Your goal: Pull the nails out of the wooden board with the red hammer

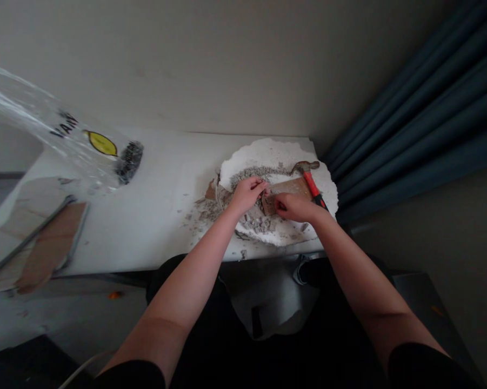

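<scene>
My left hand (pixel 249 193) is closed in a pinch above a rough white slab (pixel 259 151), its fingertips at the upper edge of a small flat brown piece (pixel 269 205). Whatever sits in that pinch is too small to make out. From the other side, my right hand (pixel 294 206) has its fingers curled in beside the same brown piece; what they grip is hidden. Grey crumbled rubble (pixel 257 222) lies around and below both hands. A larger flat brown board (pixel 292 186) rests on the slab behind my right hand.
A claw hammer (pixel 313 183) with a red and black handle lies on the slab's right side. The white table (pixel 146 216) carries scattered crumbs, clear plastic wrap (pixel 77 140), and brown cardboard (pixel 52 243) with a grey rod (pixel 32 235). Dark blue curtains (pixel 421 108) hang at the right.
</scene>
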`<state>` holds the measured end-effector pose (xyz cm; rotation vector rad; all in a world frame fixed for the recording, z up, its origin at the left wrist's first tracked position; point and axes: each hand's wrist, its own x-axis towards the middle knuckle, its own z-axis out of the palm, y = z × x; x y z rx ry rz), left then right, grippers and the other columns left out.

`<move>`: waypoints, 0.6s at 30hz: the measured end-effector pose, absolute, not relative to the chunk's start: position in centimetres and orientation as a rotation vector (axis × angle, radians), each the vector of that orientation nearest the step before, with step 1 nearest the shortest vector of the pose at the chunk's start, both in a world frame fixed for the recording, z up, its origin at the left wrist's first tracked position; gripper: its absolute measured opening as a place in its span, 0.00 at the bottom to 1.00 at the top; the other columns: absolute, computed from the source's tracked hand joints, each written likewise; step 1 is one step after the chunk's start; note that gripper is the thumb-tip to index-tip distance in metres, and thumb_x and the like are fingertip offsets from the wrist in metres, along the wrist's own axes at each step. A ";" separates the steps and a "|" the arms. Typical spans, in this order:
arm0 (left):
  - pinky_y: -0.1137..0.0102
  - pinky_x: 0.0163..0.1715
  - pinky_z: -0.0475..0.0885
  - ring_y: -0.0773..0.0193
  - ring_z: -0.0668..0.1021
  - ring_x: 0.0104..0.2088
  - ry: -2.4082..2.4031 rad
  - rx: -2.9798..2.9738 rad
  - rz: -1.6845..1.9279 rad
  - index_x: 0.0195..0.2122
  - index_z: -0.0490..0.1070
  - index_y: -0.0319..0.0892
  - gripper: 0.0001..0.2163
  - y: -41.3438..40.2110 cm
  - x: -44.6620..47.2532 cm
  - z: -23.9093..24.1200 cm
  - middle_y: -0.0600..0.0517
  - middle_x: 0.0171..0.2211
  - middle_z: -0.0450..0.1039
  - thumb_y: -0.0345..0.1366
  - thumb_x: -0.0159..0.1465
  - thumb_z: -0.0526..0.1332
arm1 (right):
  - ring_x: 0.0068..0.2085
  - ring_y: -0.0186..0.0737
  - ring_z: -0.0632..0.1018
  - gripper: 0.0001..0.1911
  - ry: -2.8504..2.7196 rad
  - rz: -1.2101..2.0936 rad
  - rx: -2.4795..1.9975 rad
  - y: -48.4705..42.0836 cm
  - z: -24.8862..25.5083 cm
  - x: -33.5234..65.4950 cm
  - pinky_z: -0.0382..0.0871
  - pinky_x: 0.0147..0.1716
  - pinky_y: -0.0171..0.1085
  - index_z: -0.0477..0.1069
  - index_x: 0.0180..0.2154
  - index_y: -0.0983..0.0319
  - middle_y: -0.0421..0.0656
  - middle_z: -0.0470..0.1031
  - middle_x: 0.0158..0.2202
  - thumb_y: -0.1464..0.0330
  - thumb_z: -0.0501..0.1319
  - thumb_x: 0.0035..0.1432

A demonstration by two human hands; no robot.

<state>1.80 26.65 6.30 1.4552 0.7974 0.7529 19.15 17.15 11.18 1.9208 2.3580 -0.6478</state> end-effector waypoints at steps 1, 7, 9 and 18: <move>0.68 0.34 0.73 0.62 0.78 0.31 0.798 1.457 0.752 0.31 0.72 0.41 0.14 26.7 1.8 6.3 0.50 0.29 0.78 0.47 0.65 0.64 | 0.35 0.41 0.75 0.06 2.355 -0.642 1.923 17.1 11.1 19.2 0.58 0.33 0.36 0.75 0.40 0.63 0.47 0.80 0.38 0.71 0.62 0.62; 0.68 0.35 0.73 0.62 0.79 0.31 0.782 1.458 0.760 0.31 0.72 0.41 0.13 26.6 1.8 6.3 0.50 0.29 0.78 0.45 0.66 0.64 | 0.37 0.42 0.76 0.06 2.371 -0.604 1.903 17.1 11.1 19.1 0.59 0.35 0.36 0.75 0.41 0.64 0.48 0.81 0.40 0.71 0.60 0.64; 0.68 0.35 0.73 0.62 0.79 0.32 0.783 1.452 0.759 0.31 0.72 0.41 0.13 26.6 1.8 6.3 0.50 0.29 0.78 0.46 0.65 0.64 | 0.37 0.42 0.76 0.06 2.378 -0.594 1.902 17.0 11.1 19.1 0.59 0.35 0.36 0.75 0.41 0.64 0.48 0.81 0.39 0.71 0.60 0.64; 0.68 0.34 0.74 0.61 0.80 0.32 0.771 1.454 0.767 0.30 0.71 0.41 0.14 26.4 1.7 6.4 0.50 0.28 0.78 0.46 0.65 0.64 | 0.32 0.39 0.71 0.05 2.438 -0.691 1.990 16.9 10.7 19.7 0.56 0.32 0.36 0.74 0.39 0.63 0.44 0.78 0.35 0.71 0.62 0.61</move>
